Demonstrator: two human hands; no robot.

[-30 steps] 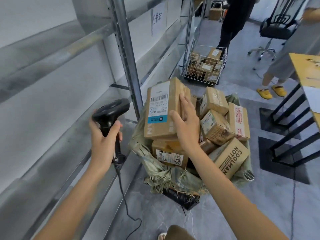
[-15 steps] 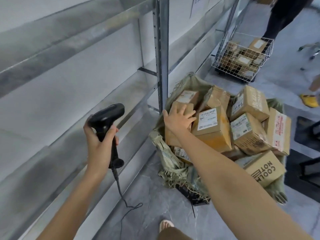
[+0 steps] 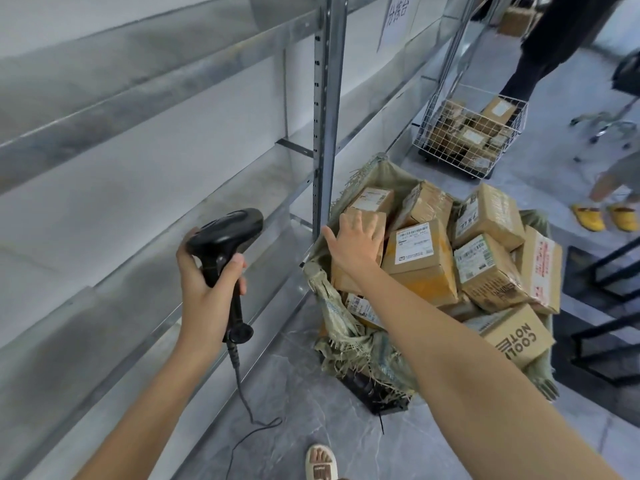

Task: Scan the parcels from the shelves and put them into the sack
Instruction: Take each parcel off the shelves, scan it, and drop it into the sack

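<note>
A green woven sack (image 3: 343, 327) stands on the floor beside the metal shelves (image 3: 138, 188), heaped with several brown cardboard parcels. My right hand (image 3: 353, 244) lies with spread fingers on top of a plain brown parcel (image 3: 375, 221) at the sack's left edge, next to a labelled parcel (image 3: 415, 251). My left hand (image 3: 204, 282) grips the handle of a black barcode scanner (image 3: 225, 233), held in front of the shelf, left of the sack; its cable hangs down to the floor. The shelf boards in view hold no parcels.
A shelf upright (image 3: 327, 116) stands just behind the sack. A white wire basket (image 3: 471, 133) of parcels sits farther back, with a person in black (image 3: 554, 46) behind it and feet in yellow slippers (image 3: 588, 216) to the right. A black frame (image 3: 606, 271) stands right.
My right hand brought the parcel down from upright above the sack and laid it at the sack's left edge, where the hand now rests on it. The scanner hand stayed roughly where it was.
</note>
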